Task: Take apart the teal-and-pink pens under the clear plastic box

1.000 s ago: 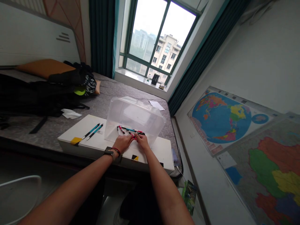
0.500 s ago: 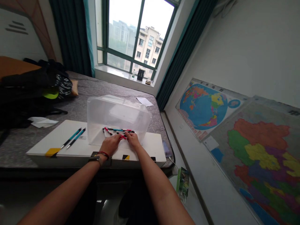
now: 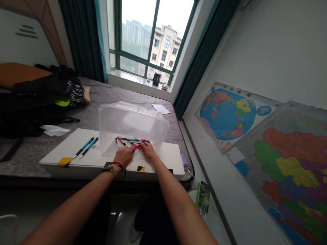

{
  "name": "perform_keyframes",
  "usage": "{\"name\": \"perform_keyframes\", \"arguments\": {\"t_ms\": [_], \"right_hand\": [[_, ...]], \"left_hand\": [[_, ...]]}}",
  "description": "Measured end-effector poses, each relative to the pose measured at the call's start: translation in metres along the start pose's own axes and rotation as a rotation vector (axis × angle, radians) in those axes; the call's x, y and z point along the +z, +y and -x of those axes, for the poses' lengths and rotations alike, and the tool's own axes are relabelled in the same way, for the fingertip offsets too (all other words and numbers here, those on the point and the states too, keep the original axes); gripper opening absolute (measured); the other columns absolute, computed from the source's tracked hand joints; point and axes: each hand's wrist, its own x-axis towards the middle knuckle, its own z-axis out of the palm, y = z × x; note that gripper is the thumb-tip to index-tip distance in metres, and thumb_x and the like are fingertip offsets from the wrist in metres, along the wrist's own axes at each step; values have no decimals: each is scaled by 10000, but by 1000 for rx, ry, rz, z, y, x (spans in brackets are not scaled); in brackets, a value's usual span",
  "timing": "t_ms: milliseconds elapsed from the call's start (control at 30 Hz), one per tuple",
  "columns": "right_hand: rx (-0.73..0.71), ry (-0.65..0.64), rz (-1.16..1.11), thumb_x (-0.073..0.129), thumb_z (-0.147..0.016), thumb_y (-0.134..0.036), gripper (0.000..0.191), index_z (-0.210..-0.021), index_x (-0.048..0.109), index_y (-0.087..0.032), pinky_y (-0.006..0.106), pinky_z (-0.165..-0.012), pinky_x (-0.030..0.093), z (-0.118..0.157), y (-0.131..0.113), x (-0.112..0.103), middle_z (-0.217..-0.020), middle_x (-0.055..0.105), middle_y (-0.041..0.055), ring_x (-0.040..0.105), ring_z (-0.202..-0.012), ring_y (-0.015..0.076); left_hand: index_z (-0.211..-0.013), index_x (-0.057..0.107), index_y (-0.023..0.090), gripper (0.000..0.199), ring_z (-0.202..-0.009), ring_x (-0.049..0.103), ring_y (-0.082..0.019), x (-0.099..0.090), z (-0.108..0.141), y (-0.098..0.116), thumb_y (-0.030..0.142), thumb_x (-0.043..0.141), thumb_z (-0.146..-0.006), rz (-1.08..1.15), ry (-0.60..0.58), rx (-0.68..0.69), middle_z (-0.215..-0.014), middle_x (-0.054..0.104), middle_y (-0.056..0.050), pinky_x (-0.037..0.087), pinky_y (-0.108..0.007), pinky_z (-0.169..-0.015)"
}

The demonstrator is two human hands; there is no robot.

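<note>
A clear plastic storage box (image 3: 133, 124) is sitting on a flat white cardboard carton (image 3: 163, 160), with slim mixed-colour pens (image 3: 133, 140) lying at its near side and two teal pens (image 3: 85, 148) lying left of it, while the carton is resting on a grey quilted mattress (image 3: 122, 95).

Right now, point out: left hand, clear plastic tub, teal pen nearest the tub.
left hand (image 3: 124, 156), head view, back of the hand
clear plastic tub (image 3: 133, 122), head view, side wall
teal pen nearest the tub (image 3: 89, 148), head view, middle of the barrel

Daylight enters by the window (image 3: 139, 37); edges bow.
</note>
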Motion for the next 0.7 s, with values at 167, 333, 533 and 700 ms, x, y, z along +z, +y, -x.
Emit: {"name": "perform_keyframes", "arguments": {"t_ms": [167, 333, 533, 700], "right_hand": [[12, 7, -13, 604, -782, -710, 537, -610, 551, -204, 242, -483, 331, 2, -1, 0, -503, 464, -35, 406, -502, 116], [-11, 4, 5, 600, -788, -701, 552, -566, 500, -206, 242, -487, 297, 2, -3, 0, -497, 448, -44, 372, -490, 100], [24, -9, -39, 634, -788, -617, 469, -581, 522, -211, 252, -482, 298, 3, -2, 0, -496, 475, -39, 398, -478, 108], [45, -49, -83, 633, -784, -637, 470, -611, 514, -217, 258, -453, 279, 5, -7, 0, -502, 462, -43, 378, -454, 108]], "left_hand": [[-1084, 639, 196, 562, -747, 653, -237, -2, 0, 1, 495, 168, -1017, -23, 19, 11, -803, 675, -117, 440, -319, -699], [-1125, 627, 191, 560, -726, 650, -241, -2, 0, 2, 503, 175, -1017, 8, 28, 16, -785, 670, -119, 435, -330, -698], [-1135, 620, 192, 452, -863, 659, -240, 1, -1, 0, 399, 233, -1024, 86, 17, 68, -918, 702, -127, 456, -340, -767], [-1104, 626, 168, 426, -851, 656, -240, 2, 0, -3, 343, 247, -1019, 65, 2, 49, -924, 698, -132, 462, -354, -780]]}}
